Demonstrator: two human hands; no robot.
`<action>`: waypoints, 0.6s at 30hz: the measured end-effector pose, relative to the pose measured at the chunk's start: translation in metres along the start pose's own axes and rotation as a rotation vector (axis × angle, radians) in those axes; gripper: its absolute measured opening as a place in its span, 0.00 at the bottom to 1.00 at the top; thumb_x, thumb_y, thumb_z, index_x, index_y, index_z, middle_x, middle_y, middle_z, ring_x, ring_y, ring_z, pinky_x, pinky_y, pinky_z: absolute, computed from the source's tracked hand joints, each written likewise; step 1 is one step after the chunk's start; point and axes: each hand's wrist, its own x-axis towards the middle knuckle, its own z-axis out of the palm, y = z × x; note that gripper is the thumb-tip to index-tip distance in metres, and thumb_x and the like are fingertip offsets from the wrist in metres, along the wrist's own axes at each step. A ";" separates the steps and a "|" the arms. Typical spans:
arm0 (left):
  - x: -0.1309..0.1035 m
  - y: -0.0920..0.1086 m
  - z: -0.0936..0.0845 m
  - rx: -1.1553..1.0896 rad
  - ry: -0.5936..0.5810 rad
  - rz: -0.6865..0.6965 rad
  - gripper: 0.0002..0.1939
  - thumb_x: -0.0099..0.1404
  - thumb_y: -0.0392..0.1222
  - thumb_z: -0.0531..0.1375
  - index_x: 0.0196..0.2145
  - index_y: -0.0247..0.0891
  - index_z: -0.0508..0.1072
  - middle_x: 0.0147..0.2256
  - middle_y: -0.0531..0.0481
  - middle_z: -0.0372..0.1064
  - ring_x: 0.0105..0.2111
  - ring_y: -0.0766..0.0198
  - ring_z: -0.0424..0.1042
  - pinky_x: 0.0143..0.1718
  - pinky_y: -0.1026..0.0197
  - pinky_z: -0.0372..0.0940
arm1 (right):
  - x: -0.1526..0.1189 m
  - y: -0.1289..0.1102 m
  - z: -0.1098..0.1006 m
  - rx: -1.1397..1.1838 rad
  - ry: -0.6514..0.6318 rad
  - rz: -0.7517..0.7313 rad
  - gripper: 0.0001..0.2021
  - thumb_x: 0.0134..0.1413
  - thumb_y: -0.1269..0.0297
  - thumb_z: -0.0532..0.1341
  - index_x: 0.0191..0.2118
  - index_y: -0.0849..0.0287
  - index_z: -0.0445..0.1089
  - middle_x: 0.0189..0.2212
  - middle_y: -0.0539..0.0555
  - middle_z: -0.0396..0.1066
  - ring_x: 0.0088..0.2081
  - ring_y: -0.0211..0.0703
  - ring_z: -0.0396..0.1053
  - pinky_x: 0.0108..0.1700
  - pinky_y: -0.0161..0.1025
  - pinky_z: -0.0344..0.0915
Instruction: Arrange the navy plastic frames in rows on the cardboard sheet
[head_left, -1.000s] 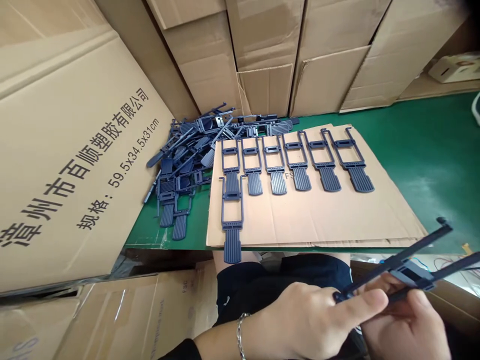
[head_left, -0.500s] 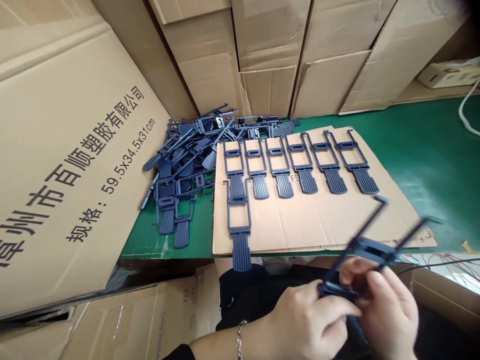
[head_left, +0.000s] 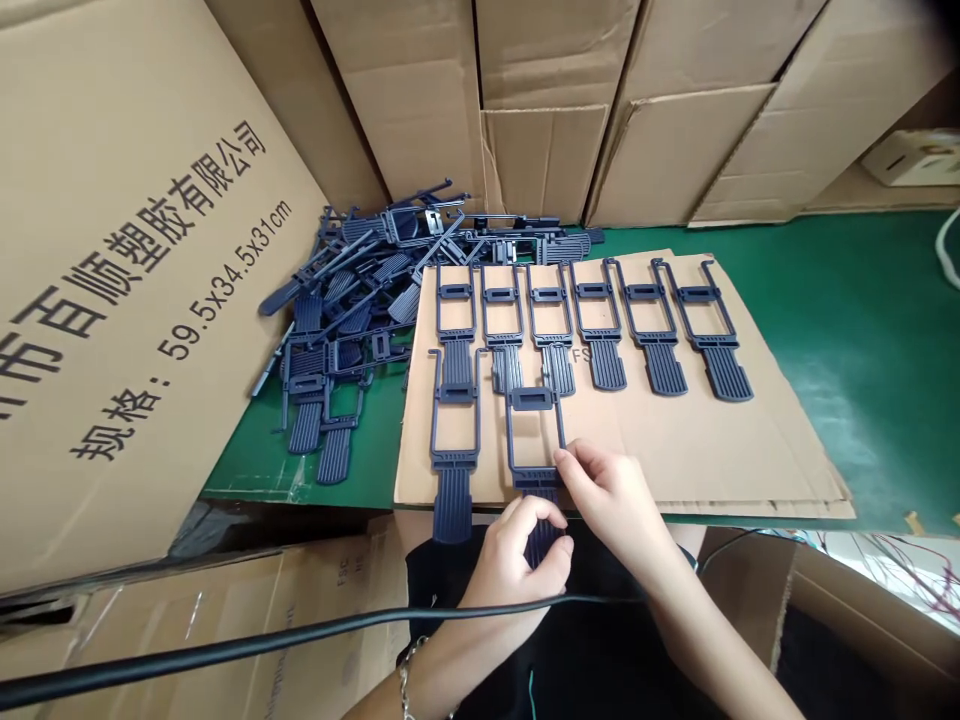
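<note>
A dark blue plastic frame [head_left: 535,476] with a ribbed tab lies at the front of the cardboard sheet [head_left: 675,450], its upper prongs overlapping the row behind. My left hand [head_left: 517,560] curls around the ribbed tab, thumb and fingers on it. My right hand [head_left: 611,490] pinches the frame's lower right corner. Just left of it, a similar frame [head_left: 454,464] lies with its tab hanging past the sheet's front edge. Behind, several more frames [head_left: 598,320] stand in a row across the sheet, tabs toward me.
A tangled heap of dark blue frames [head_left: 352,290] lies on the green table [head_left: 810,290] at left. Cardboard boxes [head_left: 555,60] wall the back, and a large printed box [head_left: 150,250] leans at left. A black cable [head_left: 300,637] crosses in front.
Both hands have moved left from the lower right with the frame, which now rests on the sheet beside the front-left one. A black cable has come into view. The camera view has shifted slightly.
</note>
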 end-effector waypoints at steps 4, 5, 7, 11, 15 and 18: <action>-0.005 -0.006 -0.004 0.052 0.032 -0.036 0.02 0.58 0.36 0.55 0.31 0.39 0.66 0.30 0.52 0.66 0.24 0.68 0.67 0.25 0.66 0.62 | 0.006 -0.003 0.003 -0.152 -0.025 0.012 0.19 0.58 0.59 0.50 0.18 0.57 0.49 0.13 0.45 0.51 0.18 0.35 0.51 0.22 0.33 0.46; -0.006 -0.008 -0.006 0.066 0.032 -0.049 0.02 0.59 0.37 0.55 0.32 0.39 0.66 0.31 0.52 0.66 0.25 0.67 0.67 0.25 0.66 0.62 | 0.007 -0.004 0.003 -0.201 -0.041 0.019 0.18 0.58 0.60 0.49 0.18 0.57 0.49 0.13 0.46 0.53 0.18 0.36 0.52 0.22 0.34 0.46; -0.007 -0.011 -0.009 0.089 0.031 -0.068 0.03 0.59 0.37 0.55 0.33 0.39 0.67 0.31 0.51 0.66 0.27 0.66 0.68 0.26 0.65 0.63 | 0.009 -0.007 0.004 -0.301 -0.062 0.032 0.17 0.58 0.62 0.49 0.19 0.57 0.51 0.14 0.47 0.56 0.19 0.37 0.53 0.23 0.34 0.46; -0.007 -0.016 -0.013 0.123 0.038 -0.060 0.04 0.60 0.38 0.56 0.33 0.39 0.69 0.32 0.51 0.68 0.28 0.66 0.68 0.28 0.65 0.63 | 0.012 -0.013 0.006 -0.429 -0.079 0.028 0.16 0.59 0.63 0.49 0.20 0.56 0.53 0.16 0.48 0.59 0.20 0.39 0.55 0.23 0.34 0.45; -0.007 -0.017 -0.015 0.167 -0.004 -0.091 0.06 0.60 0.40 0.56 0.35 0.40 0.70 0.30 0.53 0.67 0.24 0.69 0.63 0.27 0.65 0.61 | 0.014 -0.016 0.008 -0.490 -0.100 0.027 0.15 0.59 0.64 0.49 0.21 0.57 0.55 0.18 0.50 0.62 0.21 0.40 0.59 0.23 0.34 0.44; -0.009 -0.015 -0.015 0.173 -0.039 -0.147 0.08 0.61 0.41 0.55 0.38 0.41 0.70 0.29 0.53 0.67 0.23 0.69 0.62 0.25 0.66 0.59 | 0.015 -0.015 0.008 -0.499 -0.106 0.035 0.15 0.59 0.64 0.49 0.21 0.57 0.56 0.18 0.50 0.63 0.21 0.39 0.59 0.23 0.34 0.44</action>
